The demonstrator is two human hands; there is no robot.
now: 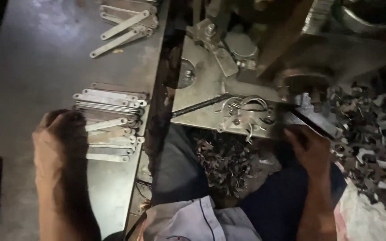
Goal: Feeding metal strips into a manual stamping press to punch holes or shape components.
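Fingers of the left hand (61, 134) curl down over the near end of a stack of flat metal strips (110, 127), the knuckles bent and the tips seemingly pressed on the strips — whether they pinch one strip or merely rest on the pile cannot be told. This stack lies on a grey steel bench (45, 58), just left of the press machine (228, 89). A second, looser bunch of strips (126, 24) lies farther up the bench, also left of the machine.

At the machine's right front edge the right hand (311, 149) reaches up under the die plate (242, 118); its fingers are in shadow and their state cannot be made out.

Below and right of the machine sits a heap of small punched offcuts (371, 143), with more scrap (224, 163) directly beneath the die — so, judging by that, a good deal of stamping is already done, while both piles of strips look unworked.
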